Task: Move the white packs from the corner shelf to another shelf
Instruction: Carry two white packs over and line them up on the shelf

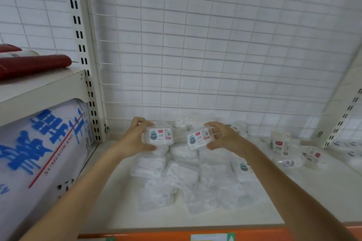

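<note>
Orange shelf edge (156, 236) runs along frame bottom. At centre, one white pack (160, 135) is clamped by left hand (137, 139) fingers, another (198, 137) by right hand (223, 137). Both should be lifted straight up w/ grip kept firm (packs look slippery), so the pile (184, 178) below isn't dragged.

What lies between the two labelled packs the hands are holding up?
In the head view, nothing bridges the left hand's pack and the right hand's pack; through the gap show only white packs lying on the shelf behind.
</note>
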Demonstrator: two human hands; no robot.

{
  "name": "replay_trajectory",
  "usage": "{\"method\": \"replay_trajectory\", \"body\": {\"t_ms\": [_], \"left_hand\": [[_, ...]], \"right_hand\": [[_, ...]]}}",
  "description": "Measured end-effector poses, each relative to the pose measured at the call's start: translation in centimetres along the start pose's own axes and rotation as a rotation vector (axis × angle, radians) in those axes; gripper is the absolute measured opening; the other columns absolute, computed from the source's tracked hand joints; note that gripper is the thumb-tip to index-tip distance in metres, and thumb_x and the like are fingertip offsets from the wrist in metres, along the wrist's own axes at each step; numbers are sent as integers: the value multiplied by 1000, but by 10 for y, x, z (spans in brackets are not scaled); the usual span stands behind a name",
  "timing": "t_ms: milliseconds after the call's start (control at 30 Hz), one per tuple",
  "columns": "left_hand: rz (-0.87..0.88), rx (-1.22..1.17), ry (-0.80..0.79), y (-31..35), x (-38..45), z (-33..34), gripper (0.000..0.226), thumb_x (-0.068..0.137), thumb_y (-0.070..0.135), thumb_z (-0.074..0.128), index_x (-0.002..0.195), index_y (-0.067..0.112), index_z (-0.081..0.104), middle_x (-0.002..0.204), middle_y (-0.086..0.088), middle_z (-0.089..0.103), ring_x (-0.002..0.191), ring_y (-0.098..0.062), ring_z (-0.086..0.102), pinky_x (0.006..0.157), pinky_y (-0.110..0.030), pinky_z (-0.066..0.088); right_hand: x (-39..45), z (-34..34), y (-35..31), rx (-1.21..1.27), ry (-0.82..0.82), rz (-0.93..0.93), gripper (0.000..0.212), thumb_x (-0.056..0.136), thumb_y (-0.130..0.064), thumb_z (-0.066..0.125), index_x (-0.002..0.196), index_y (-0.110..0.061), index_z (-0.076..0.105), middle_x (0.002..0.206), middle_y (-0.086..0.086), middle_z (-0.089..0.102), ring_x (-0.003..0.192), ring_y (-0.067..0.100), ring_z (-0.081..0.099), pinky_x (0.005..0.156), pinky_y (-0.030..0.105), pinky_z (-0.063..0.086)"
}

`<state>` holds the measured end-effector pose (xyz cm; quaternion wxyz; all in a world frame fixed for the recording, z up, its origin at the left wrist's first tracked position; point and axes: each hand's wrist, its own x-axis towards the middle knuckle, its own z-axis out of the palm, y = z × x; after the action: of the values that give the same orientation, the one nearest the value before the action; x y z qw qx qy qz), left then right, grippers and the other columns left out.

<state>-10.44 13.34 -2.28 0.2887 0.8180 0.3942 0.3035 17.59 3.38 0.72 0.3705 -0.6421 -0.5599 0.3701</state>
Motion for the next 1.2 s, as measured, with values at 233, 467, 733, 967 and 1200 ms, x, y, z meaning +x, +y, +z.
{"method": "replay_trajectory", "body": {"t_ms": [233,467,733,967,1200], "left_hand": [[121,123,114,-3,-2,3,67,64,15,83,122,16,49,109,10,41,97,-8,43,83,-17,35],[273,-36,177,14,-12,21,69,60,8,85,108,38,46,110,21,44,93,11,48,78,-4,39],[375,-260,60,94,-35,85,67,63,4,81,107,44,50,110,19,49,100,3,53,85,-12,45],[447,-370,-182,190,-70,202,58,59,21,74,104,47,48,114,7,48,101,6,50,82,-7,41],[461,-478,-397,269,-107,329,63,54,28,82,107,27,48,111,3,50,98,6,53,78,-9,45]], "right_hand": [[-10,5,5,-429,199,-263,67,65,-5,79,122,-21,47,112,-7,42,103,13,51,80,20,50],[-56,-15,12,-345,348,-297,67,66,-8,81,123,-23,50,112,-11,48,99,7,50,75,1,40],[-167,-71,46,-191,460,-196,64,66,-7,81,115,-33,48,107,-19,50,96,2,56,74,14,50],[-303,-126,118,-41,575,-41,67,64,5,78,108,-37,50,110,6,60,93,19,65,73,30,57],[-436,-165,191,-64,766,151,66,66,2,78,111,-35,48,108,4,61,86,17,65,64,28,57]]}}
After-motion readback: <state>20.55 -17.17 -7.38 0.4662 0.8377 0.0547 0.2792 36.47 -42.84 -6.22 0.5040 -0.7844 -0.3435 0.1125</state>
